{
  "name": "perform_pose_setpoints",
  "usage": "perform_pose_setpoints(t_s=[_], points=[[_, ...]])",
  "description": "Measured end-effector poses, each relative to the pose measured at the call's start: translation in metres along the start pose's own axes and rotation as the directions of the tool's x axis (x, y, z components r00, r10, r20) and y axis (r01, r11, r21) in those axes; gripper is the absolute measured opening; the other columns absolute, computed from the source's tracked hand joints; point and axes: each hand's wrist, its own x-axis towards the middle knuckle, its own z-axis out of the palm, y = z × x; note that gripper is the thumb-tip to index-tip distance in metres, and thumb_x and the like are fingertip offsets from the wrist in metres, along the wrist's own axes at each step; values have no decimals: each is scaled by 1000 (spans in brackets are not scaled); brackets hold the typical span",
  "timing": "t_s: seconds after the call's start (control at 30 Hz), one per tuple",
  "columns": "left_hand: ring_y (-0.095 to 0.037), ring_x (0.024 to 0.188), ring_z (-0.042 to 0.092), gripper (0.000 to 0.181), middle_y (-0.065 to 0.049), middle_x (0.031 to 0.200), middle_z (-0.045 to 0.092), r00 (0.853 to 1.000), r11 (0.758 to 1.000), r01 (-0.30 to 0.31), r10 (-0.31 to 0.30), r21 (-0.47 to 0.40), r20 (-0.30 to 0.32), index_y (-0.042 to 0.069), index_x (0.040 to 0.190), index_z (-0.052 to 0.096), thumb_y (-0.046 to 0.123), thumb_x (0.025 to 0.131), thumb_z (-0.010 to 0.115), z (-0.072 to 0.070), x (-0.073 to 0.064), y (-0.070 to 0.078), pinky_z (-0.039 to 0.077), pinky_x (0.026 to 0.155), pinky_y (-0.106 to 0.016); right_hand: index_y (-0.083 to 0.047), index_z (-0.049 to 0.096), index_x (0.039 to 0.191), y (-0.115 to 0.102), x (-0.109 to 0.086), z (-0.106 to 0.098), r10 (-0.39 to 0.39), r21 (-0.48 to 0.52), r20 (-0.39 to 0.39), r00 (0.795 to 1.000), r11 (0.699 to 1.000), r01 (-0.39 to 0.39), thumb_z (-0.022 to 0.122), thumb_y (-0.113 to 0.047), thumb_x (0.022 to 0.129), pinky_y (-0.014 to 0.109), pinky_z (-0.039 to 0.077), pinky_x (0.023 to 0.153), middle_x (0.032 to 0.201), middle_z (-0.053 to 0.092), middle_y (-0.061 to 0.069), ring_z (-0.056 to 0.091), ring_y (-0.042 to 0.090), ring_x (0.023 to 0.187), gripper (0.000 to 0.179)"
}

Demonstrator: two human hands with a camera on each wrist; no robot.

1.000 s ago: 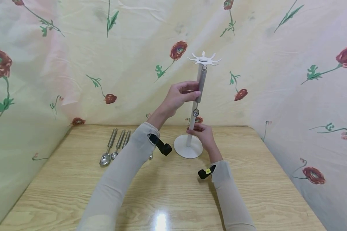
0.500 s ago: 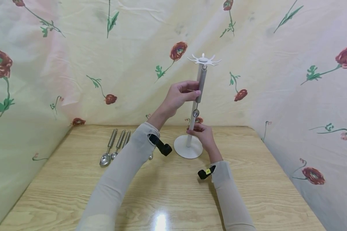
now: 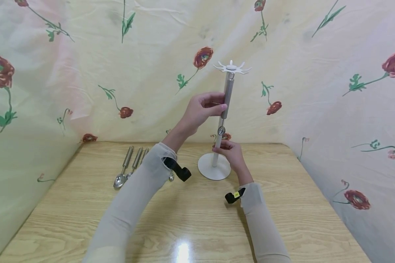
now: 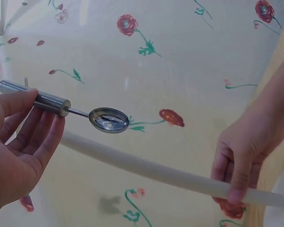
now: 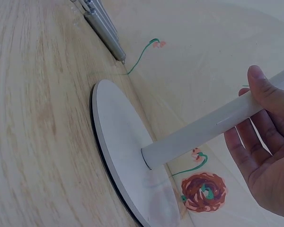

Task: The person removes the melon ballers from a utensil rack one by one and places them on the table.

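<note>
My left hand (image 3: 202,109) pinches the thick metal handle of a small measuring spoon (image 4: 110,120) between thumb and fingers. The spoon stands nearly upright in front of the post, bowl down, its handle's end loop just below the hooked top (image 3: 231,67) of a white stand. Whether the loop is on a hook cannot be told. Lower down, my right hand (image 3: 230,153) grips the white post (image 5: 203,124) between thumb and fingers, above the round base (image 5: 123,146). The base rests on the table.
Several metal spoons lie side by side on the wooden table (image 3: 197,212) to the left, among them a larger one (image 3: 120,180); my left sleeve (image 3: 131,197) partly covers them. Floral cloth (image 3: 158,73) rises behind and at both sides.
My left hand and the spoon have shifted slightly left, and the spoon's bowl sits a little lower. The right hand and the stand have stayed put.
</note>
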Motion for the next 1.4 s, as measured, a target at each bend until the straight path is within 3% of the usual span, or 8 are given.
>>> perform_pose_setpoints(t_s=[0.27,0.53,0.63,0.87,1.17,1.4], points=[[-20,101,70,36,-18,120,70,996,997,73,-72,12,-59,0,131,65,9,96,71,-25,-23,-24,62,92,-35,14,63,125,0,2,0,14,-3,1,1000,1000,-14,77,-1,89,18,59,84,83,74,-15,70,4,85,41],[-15,91,70,33,-10,105,72,969,975,220,-219,-3,-113,-4,124,67,5,93,74,-51,-45,-59,63,88,-33,19,56,129,-1,2,-2,23,39,38,999,999,-24,72,6,90,19,59,85,85,75,-14,71,3,85,44],[-15,89,71,33,-11,105,72,954,960,280,-277,8,-119,-5,123,67,3,92,74,-60,-54,-74,63,88,-34,17,58,129,0,1,-2,25,50,33,999,998,-27,73,4,90,19,59,85,85,75,-14,71,4,86,44],[-13,86,73,40,-24,116,70,894,900,435,-430,16,-125,-8,129,62,2,92,73,-77,-71,-106,62,93,-37,15,61,127,1,1,0,3,10,16,1000,1000,-3,76,0,89,20,59,85,85,75,-15,71,6,87,43],[-21,94,75,39,-28,122,69,849,850,521,-508,76,-144,-9,132,61,1,95,69,-88,-87,-135,62,91,-36,16,60,128,0,0,-1,1,1,15,1000,1000,-1,77,-1,89,20,60,86,86,75,-14,72,6,87,46],[-18,86,75,37,-26,120,71,814,813,572,-548,105,-194,-7,131,64,3,95,69,-93,-94,-156,62,93,-41,15,61,129,1,0,-1,5,2,11,1000,1000,-5,78,-3,89,20,59,86,87,76,-13,72,6,89,47]])
